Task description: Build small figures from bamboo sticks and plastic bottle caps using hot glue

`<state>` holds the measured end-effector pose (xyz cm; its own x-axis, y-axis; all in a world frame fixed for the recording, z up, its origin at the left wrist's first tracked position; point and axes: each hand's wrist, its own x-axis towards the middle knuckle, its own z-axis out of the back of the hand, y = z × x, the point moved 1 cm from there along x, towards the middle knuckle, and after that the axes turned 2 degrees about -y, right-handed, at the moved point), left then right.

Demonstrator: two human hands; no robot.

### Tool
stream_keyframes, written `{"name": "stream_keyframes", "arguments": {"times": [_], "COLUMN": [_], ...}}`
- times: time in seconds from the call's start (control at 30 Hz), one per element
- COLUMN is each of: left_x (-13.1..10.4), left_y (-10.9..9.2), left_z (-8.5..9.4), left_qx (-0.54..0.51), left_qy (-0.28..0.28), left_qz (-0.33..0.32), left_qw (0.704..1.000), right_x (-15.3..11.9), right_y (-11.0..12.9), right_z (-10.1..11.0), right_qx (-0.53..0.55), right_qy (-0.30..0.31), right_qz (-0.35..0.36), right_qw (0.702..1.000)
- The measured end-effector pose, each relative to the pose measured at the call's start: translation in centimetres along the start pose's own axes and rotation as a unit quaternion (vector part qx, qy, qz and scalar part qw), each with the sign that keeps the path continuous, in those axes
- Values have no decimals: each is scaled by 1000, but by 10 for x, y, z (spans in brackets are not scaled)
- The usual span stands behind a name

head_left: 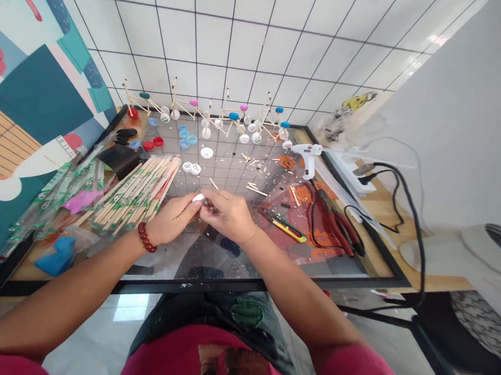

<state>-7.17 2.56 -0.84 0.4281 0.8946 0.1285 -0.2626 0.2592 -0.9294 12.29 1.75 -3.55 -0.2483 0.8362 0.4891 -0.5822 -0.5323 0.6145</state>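
Note:
A small white bottle cap [198, 198] is held up over the glass table top, between my two hands. My left hand [174, 217] is closed on it, thumb and fingers pinching its near side. Against its right side, the bent fingers of my right hand [227, 213] are pressed together; whether they hold some other small piece is hidden. Left of my hands lies a pile of wrapped chopsticks [135, 194]. Just beyond them are white caps [191, 168] and a short stick piece [214, 183] on the glass.
Stick-and-cap models [221, 118] line the table's back. A white glue gun [307, 157], red-handled pliers [337, 221] and yellow snips [288, 228] lie to the right, near a power strip [357, 177]. Blue caps [188, 138] and red caps [153, 143] sit at the left back.

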Motion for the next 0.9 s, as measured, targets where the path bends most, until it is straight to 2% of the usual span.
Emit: {"name": "stream_keyframes", "arguments": {"times": [0.1,0.23,0.47,0.6,0.77,0.9], "left_x": [0,-1,0,2,2,-1], "left_y": [-2,-4,11,21,14,4], "left_z": [0,-1,-5,-4,-6,-8], "left_qx": [23,12,-159,-200,-175,-61], "left_qy": [10,11,12,3,-5,-22], "left_qz": [-10,-22,77,86,73,4], "left_qw": [1000,1000,984,976,982,998], "right_x": [0,0,4,3,-1,-1], "right_y": [3,6,4,2,1,7], "right_z": [-5,-5,2,1,1,2], "right_qx": [-31,-21,130,138,65,-1], "right_qy": [5,8,-30,-38,-19,-13], "right_qz": [-5,-7,-44,-40,5,27], "right_qw": [999,1000,990,989,998,1000]}}
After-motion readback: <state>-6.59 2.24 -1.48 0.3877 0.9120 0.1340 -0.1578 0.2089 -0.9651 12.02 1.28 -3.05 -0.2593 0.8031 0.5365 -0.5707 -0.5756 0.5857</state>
